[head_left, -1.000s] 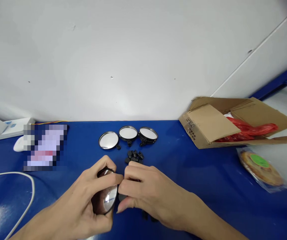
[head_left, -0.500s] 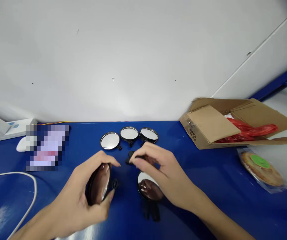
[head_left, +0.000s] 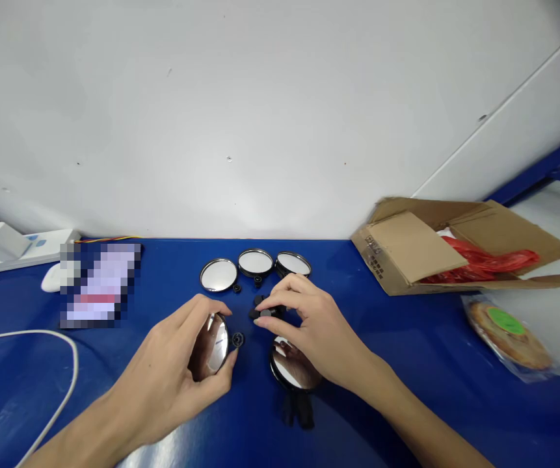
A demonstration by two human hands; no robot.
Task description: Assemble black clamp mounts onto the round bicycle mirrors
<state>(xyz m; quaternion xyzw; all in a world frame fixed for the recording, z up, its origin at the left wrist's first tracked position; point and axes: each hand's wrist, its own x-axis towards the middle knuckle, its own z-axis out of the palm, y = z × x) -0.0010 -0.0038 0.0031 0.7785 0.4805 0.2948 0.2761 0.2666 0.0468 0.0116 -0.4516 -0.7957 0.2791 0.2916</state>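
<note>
Left hand: grasping a round mirror by the rim, thumb below, fingers over the top; glass tilted, black knob poking out on the right. Right hand: thumb and fingertips pinched on a small black piece, just over the loose black parts at mid-table. Near mirror lay face up partly under the right hand, dark fittings at its lower edge, details too dark to read.

Farther out, three mirror spots made a row near the wall: left mirror, middle mirror, right mirror, all glass up. Blue table under everything. Right side: open cardboard box with red plastic inside; wrapped round item, green label, just below the box. Left side: pixelated rectangle, white rounded object, power strip, pale cable curving near the left forearm.
</note>
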